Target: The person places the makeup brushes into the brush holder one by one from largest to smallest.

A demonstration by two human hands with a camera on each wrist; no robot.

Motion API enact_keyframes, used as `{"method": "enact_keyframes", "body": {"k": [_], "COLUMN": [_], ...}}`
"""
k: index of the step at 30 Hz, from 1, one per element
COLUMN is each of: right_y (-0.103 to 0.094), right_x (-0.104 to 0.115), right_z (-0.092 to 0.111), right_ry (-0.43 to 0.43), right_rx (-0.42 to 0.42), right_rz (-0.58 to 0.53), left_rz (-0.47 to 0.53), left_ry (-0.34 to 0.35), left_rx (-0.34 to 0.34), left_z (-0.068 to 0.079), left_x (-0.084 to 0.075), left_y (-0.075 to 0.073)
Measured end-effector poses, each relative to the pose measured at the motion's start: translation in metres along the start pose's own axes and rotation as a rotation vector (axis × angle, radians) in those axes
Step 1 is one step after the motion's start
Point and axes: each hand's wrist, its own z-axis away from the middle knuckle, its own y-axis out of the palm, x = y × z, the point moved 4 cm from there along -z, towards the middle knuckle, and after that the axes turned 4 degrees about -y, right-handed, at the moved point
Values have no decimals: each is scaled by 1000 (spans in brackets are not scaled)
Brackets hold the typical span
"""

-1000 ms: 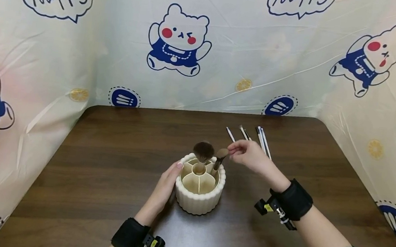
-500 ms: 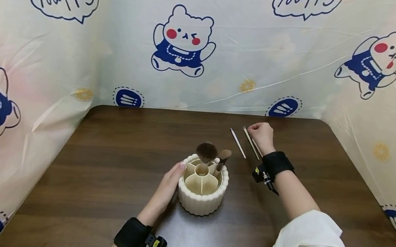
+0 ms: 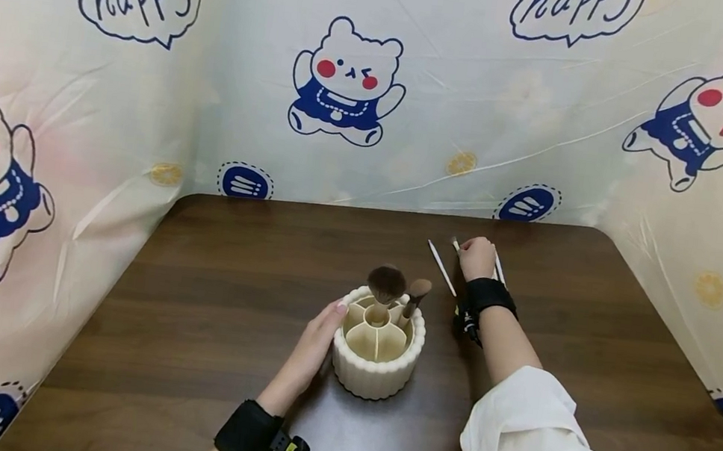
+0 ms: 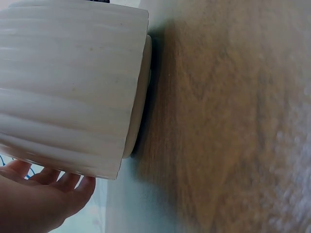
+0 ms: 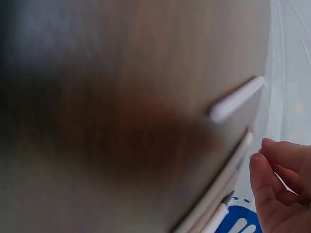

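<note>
A cream, ribbed, round brush holder (image 3: pixel 373 377) stands upright on the table, its inside split into compartments. A large fluffy makeup brush (image 3: pixel 386 285) is in its centre, and a smaller brush (image 3: pixel 419 290) leans at the far right. My left hand (image 3: pixel 313 344) holds the holder's left side, thumb at the rim; fingertips (image 4: pixel 87 184) press its wall in the left wrist view. My right hand (image 3: pixel 478 259) hovers over slim brushes near the back, thumb and fingertips (image 5: pixel 256 158) close together with nothing seen between them. A slim brush (image 3: pixel 456 245) shows just beside it.
One thin white stick (image 3: pixel 442 268) lies left of my right hand, and white sticks (image 3: pixel 500 267) lie partly hidden to its right. The brown table (image 3: pixel 202 311) meets a patterned curtain (image 3: pixel 429 113) at the back and sides.
My right hand has gone from beside the holder out to the slim brushes at the back, then slightly left among them. My left hand stays on the holder.
</note>
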Motion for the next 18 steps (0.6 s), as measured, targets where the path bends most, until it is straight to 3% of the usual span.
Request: {"method": "enact_keyframes", "body": {"k": [2, 3, 6, 10, 13, 18], "right_y": [15, 20, 8, -25, -35, -35], "right_x": [-18, -24, -8, 39, 53, 56], "right_z": [-10, -12, -2, 28, 40, 43], "right_ry": [7, -19, 34, 82, 46, 4], "right_rx": [17, -17, 15, 62, 59, 73], "right_rz": [16, 27, 44, 63, 88, 121], "left_rz": [-1, -1, 0, -1, 3, -5], "left_ry": [-5, -7, -4, 5, 4, 3], "left_rx": [3, 4, 4, 0, -4, -13], "left_z": [0, 0, 0, 0, 0, 0], "left_x": [1, 1, 1, 1, 0, -1], "left_y": [1, 1, 2, 2, 2, 0]}}
